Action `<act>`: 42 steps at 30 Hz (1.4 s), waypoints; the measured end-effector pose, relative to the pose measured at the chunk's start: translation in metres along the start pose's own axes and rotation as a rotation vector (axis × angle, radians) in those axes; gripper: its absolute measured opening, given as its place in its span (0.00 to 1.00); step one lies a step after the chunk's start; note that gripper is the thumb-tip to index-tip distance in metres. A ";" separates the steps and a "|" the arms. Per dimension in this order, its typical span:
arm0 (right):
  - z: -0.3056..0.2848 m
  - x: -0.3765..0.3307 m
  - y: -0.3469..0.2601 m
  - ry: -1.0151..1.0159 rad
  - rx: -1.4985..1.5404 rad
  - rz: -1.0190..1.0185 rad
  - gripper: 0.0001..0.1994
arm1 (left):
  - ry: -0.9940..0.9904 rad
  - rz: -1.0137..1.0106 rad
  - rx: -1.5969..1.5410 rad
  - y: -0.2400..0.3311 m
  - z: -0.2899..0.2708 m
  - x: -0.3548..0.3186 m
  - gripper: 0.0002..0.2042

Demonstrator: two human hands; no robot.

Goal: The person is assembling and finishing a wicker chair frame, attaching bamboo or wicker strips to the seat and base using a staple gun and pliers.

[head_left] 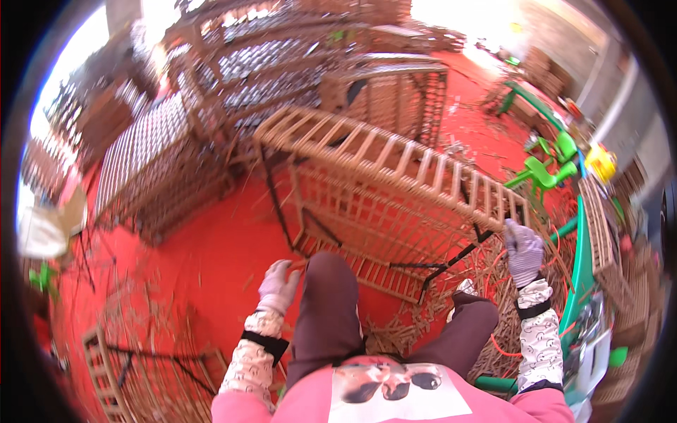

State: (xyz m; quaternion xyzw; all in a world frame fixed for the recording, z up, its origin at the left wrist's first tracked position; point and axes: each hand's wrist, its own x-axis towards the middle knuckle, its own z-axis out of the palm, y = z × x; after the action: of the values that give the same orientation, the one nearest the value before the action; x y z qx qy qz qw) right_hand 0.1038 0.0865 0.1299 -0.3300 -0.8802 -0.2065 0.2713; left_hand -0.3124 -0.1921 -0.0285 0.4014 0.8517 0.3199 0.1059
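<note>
In front of me a large brown slatted rack, woven or wrapped in strips over a dark metal frame, stands tilted on the red floor. My right hand, in a pale purple glove, is closed at the rack's right corner, its fingertips on the frame edge. My left hand, gloved alike, hangs beside my left knee with loosely bent fingers apart, and nothing shows in it. It is clear of the rack's lower left leg. Part of the right fingers' grip is hidden behind the glove.
Stacks of similar racks rise at the back and left. Another slatted frame lies at lower left. Loose brown strips litter the red floor. Green chairs, an orange hose and a green-edged bench stand right.
</note>
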 end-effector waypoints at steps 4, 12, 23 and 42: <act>-0.018 -0.006 -0.021 -0.005 0.059 0.025 0.26 | 0.373 0.152 0.006 -0.009 -0.046 0.075 0.18; -0.047 -0.015 -0.007 -0.030 0.599 0.264 0.11 | 0.349 0.158 -0.543 0.045 -0.120 0.233 0.23; -0.214 -0.252 0.080 -0.442 -0.447 1.109 0.18 | 0.088 -0.106 -0.902 0.016 -0.106 0.313 0.27; -0.204 -0.255 0.048 -0.494 -0.663 1.237 0.20 | 0.152 -0.112 -0.779 0.032 -0.087 0.305 0.29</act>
State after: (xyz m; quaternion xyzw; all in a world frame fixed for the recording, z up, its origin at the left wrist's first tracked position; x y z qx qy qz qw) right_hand 0.3691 -0.1103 0.1388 -0.8667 -0.4606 -0.1907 0.0183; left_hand -0.5305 0.0121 0.0826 0.2592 0.6928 0.6412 0.2041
